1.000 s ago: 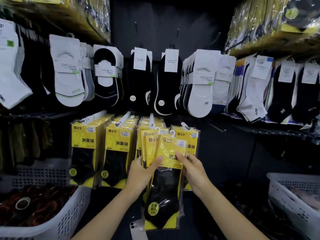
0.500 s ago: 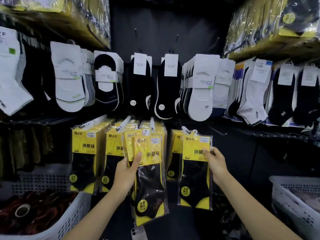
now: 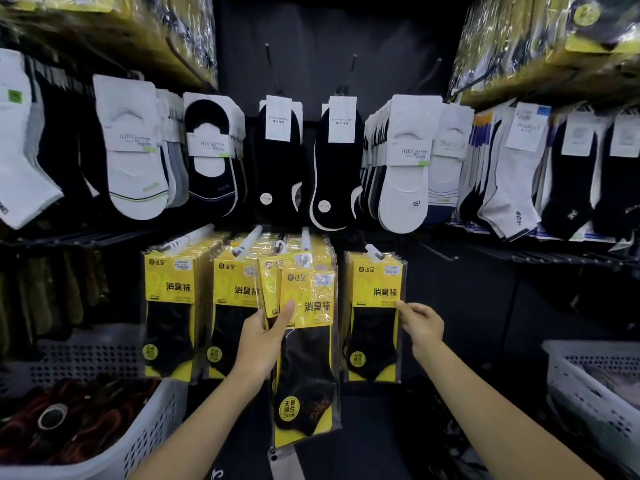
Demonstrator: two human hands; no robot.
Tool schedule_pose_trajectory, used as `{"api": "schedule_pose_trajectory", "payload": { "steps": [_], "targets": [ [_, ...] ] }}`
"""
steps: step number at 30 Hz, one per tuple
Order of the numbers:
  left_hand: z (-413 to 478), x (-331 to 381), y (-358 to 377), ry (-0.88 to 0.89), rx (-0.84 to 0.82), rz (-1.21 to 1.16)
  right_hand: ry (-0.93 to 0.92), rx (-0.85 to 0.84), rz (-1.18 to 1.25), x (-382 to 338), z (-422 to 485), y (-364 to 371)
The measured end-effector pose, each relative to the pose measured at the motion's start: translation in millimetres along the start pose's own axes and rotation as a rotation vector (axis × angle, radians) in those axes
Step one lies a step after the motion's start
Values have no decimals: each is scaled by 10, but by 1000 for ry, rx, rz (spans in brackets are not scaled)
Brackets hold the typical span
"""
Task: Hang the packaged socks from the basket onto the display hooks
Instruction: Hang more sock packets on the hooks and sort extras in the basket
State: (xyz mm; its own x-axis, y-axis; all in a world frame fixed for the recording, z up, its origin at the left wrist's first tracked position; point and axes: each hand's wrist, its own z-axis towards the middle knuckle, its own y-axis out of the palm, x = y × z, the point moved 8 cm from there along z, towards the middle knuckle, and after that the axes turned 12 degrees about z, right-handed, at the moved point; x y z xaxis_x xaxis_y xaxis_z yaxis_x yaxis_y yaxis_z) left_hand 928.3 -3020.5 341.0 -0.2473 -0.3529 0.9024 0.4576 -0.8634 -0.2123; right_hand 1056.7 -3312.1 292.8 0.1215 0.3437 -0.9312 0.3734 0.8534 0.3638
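Note:
My left hand (image 3: 266, 337) grips a small stack of packaged socks (image 3: 308, 344), yellow cards with black socks in clear plastic, held in front of the lower row of display hooks (image 3: 304, 237). One more yellow packaged pair (image 3: 375, 317) hangs by its white tab on the rightmost hook (image 3: 372, 251). My right hand (image 3: 420, 323) is beside it, fingertips just touching its right edge, fingers loose. Two full hooks of the same yellow packs (image 3: 169, 292) hang to the left.
A white basket (image 3: 149, 441) with dark red items stands at the lower left, another white basket (image 3: 588, 393) at the lower right. Loose white and black socks (image 3: 401, 168) fill the upper hooks. Wrapped yellow stock lies on the top shelves.
My right hand took one pack from the stack, carried it right and hung it on the rightmost hook; now its grip has loosened. My left hand keeps the remaining stack.

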Motion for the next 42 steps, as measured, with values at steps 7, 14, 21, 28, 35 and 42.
{"api": "schedule_pose_trajectory", "payload": {
  "steps": [7, 14, 21, 28, 35, 42],
  "targets": [
    [-129, -12, 217, -45, -67, -26, 23, -286, 29, -6, -605, 136],
    [-190, 53, 484, -33, -104, -25, 3, -563, -47, -63, -1027, 352],
    [-111, -34, 413, -66, -70, 19, -72, -409, -46, -179, -775, 78],
    [15, -33, 152, -53, 49, 84, -141, -270, 10, -493, -392, -60],
    [38, 42, 57, -24, 65, 119, -208, -384, -77, -582, -266, 306],
    [55, 89, 76, 1, 63, 97, -159, -306, -101, -333, -58, 303]
  ]
}}
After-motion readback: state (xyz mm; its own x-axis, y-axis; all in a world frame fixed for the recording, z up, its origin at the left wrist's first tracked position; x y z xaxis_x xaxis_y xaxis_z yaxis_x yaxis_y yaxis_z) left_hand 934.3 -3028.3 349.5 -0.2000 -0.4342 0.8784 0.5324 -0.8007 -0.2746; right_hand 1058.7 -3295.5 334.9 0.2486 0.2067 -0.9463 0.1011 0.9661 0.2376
